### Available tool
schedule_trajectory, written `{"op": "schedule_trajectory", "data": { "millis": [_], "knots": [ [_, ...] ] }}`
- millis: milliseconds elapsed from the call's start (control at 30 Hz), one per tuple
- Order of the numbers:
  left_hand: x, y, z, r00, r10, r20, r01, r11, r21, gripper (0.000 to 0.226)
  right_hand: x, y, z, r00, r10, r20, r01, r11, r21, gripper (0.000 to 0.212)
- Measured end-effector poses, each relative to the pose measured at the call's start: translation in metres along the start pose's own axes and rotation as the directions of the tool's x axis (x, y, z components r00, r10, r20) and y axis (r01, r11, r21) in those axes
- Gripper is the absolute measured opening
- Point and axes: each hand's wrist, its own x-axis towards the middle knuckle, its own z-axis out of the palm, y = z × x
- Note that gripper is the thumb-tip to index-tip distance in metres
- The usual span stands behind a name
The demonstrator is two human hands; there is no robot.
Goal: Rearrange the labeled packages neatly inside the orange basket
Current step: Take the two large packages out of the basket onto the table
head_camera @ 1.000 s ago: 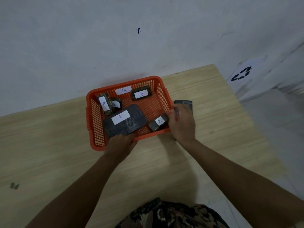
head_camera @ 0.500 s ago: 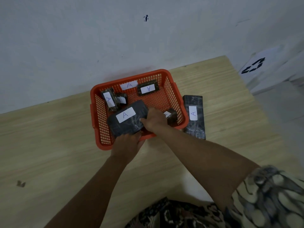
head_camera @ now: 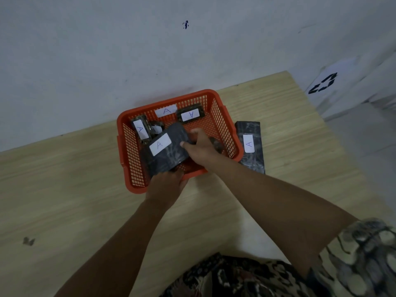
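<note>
The left hand [head_camera: 166, 182] grips the near end of the large dark package [head_camera: 166, 148], and the right hand [head_camera: 200, 146] clasps its far edge, holding it tilted inside the orange basket [head_camera: 216, 97] among smaller labeled packages. A long package [head_camera: 250, 144] lies on the surface [head_camera: 64, 189], touching the basket's right wall.

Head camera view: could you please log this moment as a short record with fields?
surface: light wooden table
container: orange plastic mesh basket
left hand: grips near end of large dark wrapped package labelled A, tilted in the basket
right hand: on the same package's right edge
outside basket: long dark wrapped package labelled A, flat on the table beside the right wall
back of basket: smaller labelled packages
</note>
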Motion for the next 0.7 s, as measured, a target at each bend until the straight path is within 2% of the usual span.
{"op": "schedule_trajectory", "data": {
  "millis": [133,300,433,500,567,700],
  "knots": [
    [0.0,0.0,-0.002,1.0,-0.001,0.001,0.001,1.0,-0.013,0.024,-0.019,-0.005,-0.035,0.99,-0.103,-0.099,0.116,0.985,0.128,0.044],
    [0.0,-0.002,-0.001,0.999,0.032,-0.012,-0.033,0.999,-0.027,0.025,-0.053,0.019,-0.088,0.938,-0.025,-0.346,0.144,0.935,0.323,0.031],
    [-0.001,-0.005,-0.002,0.999,0.037,0.009,-0.036,0.997,-0.07,0.018,-0.087,0.049,-0.099,0.906,-0.023,-0.422,0.153,0.949,0.277,0.026],
    [-0.001,-0.004,-0.002,0.999,0.03,0.042,-0.028,0.998,-0.06,0.016,-0.103,0.068,-0.097,0.903,-0.051,-0.426,0.146,0.97,0.195,0.028],
    [-0.001,-0.004,-0.001,0.998,0.031,0.051,-0.028,0.998,-0.062,0.019,-0.116,0.085,-0.093,0.903,-0.088,-0.419,0.145,0.984,0.106,0.031],
    [-0.001,-0.003,-0.002,0.998,0.022,0.055,-0.018,0.997,-0.071,0.024,-0.132,0.101,-0.083,0.872,-0.138,-0.471,0.187,0.98,0.06,0.031]
  ]
}}
